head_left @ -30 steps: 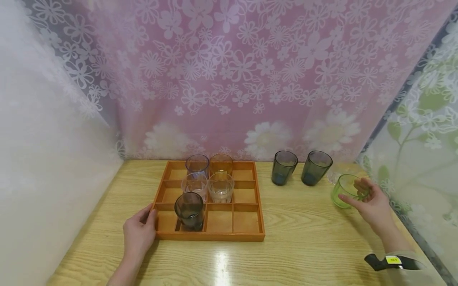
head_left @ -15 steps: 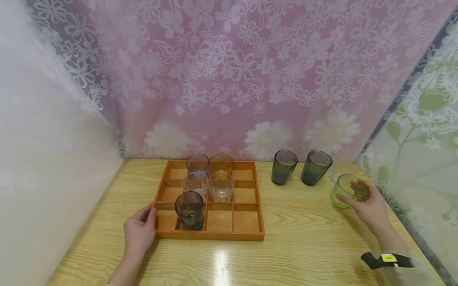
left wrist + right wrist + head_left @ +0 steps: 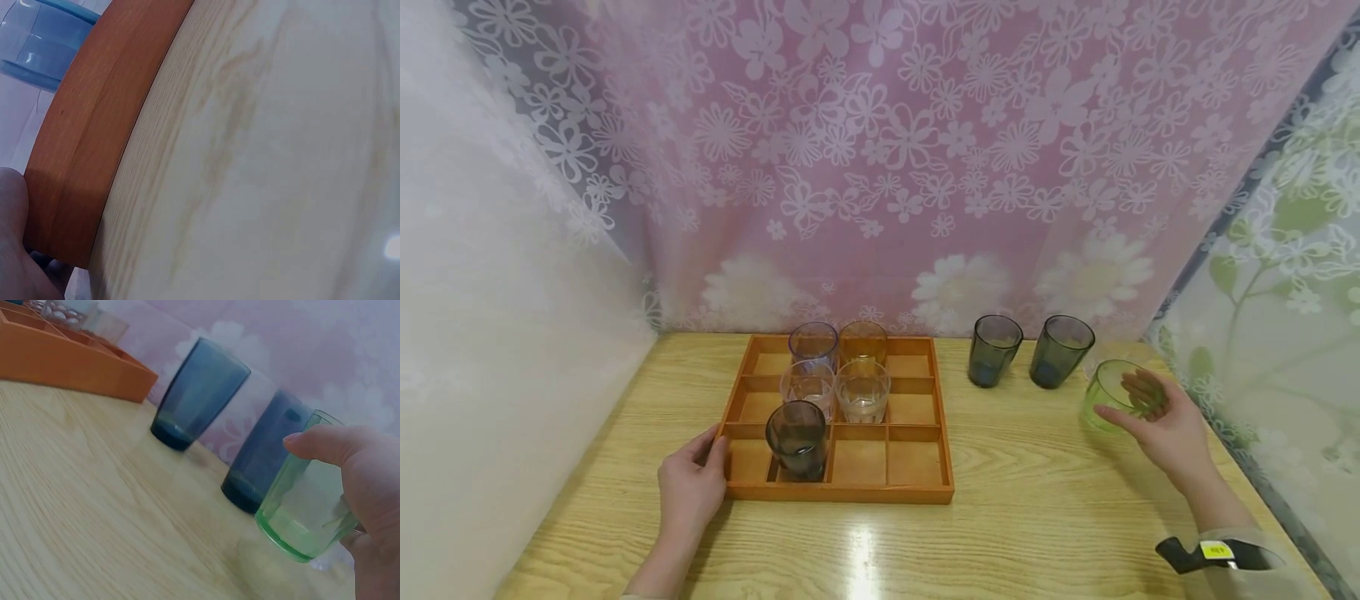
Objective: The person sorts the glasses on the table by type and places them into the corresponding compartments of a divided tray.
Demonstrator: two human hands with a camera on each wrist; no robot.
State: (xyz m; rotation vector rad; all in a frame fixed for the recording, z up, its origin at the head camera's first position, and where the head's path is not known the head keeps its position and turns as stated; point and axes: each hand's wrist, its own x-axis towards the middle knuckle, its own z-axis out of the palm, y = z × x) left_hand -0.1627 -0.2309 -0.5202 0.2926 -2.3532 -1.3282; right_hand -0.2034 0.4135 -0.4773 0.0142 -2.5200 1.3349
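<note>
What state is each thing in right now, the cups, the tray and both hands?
green cup: gripped by the right hand, tilted, empty.
two dark cups: upright on the table, empty, untouched.
tray: flat on the table, five cups in its compartments, upright.
left hand: resting against the tray's front left corner.

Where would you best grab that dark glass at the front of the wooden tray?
Probably by its upper wall, coming from above. The dark glass stands upright in a walled compartment of the tray, whose dividers hide its foot, and the left hand rests on the tray's near left corner, so the exposed rim end seems easiest to reach.
</note>
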